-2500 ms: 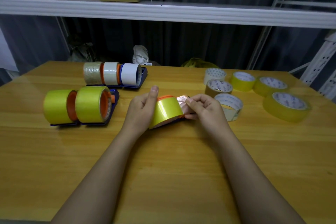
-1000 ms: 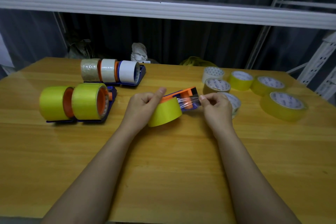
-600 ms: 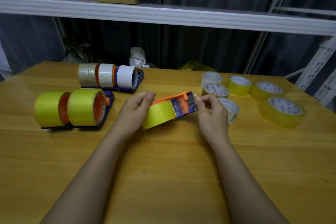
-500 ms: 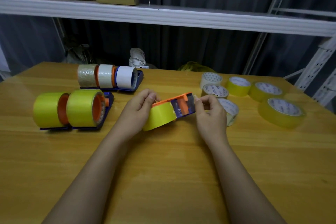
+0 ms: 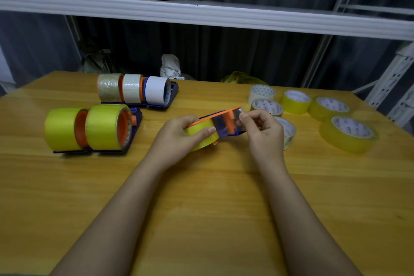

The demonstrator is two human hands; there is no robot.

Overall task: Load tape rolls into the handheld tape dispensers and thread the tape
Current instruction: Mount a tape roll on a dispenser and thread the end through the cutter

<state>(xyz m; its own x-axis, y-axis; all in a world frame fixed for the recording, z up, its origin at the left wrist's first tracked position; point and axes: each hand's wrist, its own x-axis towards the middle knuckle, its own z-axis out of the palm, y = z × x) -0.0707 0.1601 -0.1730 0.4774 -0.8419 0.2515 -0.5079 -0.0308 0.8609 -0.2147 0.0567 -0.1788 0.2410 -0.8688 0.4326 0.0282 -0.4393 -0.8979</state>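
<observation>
Five dispensers (image 5: pixel 107 127) loaded at 10 o'clock. Left hand (image 5: pixel 177 139) grips sixth roll (image 5: pixel 199 132); right hand (image 5: pixel 262 132) pinches tape end (image 5: pixel 226 125), threading. Six loose rolls (image 5: pixel 348 133) remain.

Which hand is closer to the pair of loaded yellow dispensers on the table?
Left. The left hand grips the yellow roll just right of the loaded yellow dispensers, without touching them. The right hand pinches the tape end farther right, beyond the held dispenser.

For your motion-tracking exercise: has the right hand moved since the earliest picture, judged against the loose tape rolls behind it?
Yes. The right hand has shifted rightward and now overlaps the nearest loose roll.
</observation>
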